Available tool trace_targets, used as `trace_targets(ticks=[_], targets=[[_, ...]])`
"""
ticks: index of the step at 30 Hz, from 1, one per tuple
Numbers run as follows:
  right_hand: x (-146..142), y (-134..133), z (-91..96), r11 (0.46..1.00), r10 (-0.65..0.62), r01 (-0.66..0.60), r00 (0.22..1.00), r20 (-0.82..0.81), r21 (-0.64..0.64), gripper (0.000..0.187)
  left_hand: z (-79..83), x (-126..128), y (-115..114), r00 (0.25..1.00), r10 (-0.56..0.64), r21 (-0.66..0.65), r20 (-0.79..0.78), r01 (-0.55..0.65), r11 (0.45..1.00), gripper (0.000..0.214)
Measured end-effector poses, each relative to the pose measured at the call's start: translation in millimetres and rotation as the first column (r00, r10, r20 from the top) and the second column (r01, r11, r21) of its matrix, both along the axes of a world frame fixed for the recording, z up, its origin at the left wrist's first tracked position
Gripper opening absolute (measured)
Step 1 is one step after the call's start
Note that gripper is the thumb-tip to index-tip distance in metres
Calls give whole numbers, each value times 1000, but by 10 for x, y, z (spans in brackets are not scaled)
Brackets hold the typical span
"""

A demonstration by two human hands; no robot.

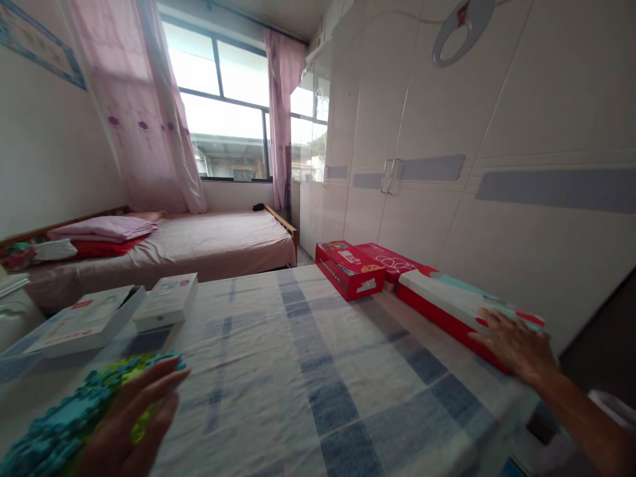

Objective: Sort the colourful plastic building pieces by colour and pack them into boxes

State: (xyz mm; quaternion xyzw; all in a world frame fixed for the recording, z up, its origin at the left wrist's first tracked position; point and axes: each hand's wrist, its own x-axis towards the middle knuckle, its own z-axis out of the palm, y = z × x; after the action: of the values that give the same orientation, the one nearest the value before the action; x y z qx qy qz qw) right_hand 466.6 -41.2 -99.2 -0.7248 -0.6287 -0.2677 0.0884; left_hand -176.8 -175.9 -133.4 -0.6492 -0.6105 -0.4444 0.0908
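Observation:
My left hand (142,414) is at the lower left, its fingers stretched out against a ruffled teal and yellow-green piece (64,414) that looks knitted or crocheted. The hand hides part of that piece, and its thumb does not show clearly. On the right, my right hand (517,344) rests with spread fingers on the near end of a long box (447,298) with a white and pale-blue top and red side. A red printed box (350,271) and a flatter red box (385,258) sit beyond it.
A checked cloth covers the table (263,371). At the left lie a white box (166,298) and a wider white box (87,318). Behind stand a bed (223,238) with folded bedding (109,228), a curtained window (223,106) and a white wardrobe (422,218).

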Motion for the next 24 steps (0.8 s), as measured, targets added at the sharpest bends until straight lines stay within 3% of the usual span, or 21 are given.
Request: trace_targets(ticks=[3,6,12,17,21,24], targets=[[9,-38,12,997,60,-63,996,65,43,36,102,594,85,979,-165,24,-121,170,985,23],[-25,-70,88,988,104,-120,981,162,94,34,2,895,100,949,-283,-5,-142,285,958,19],[2,-82,312,969,171,-227,904,393,100,31,-245,994,117,935,-351,-73,-40,348,935,18],[-32,-205,468,935,160,-296,844,512,195,34,-240,985,130,922,-381,-141,-73,368,919,18],[-431,-576,652,940,138,-259,884,447,223,41,-164,1057,119,928,-373,-192,-15,363,912,18],[-860,-955,790,953,191,-239,952,240,187,51,-90,1198,119,905,-411,-256,109,425,868,19]])
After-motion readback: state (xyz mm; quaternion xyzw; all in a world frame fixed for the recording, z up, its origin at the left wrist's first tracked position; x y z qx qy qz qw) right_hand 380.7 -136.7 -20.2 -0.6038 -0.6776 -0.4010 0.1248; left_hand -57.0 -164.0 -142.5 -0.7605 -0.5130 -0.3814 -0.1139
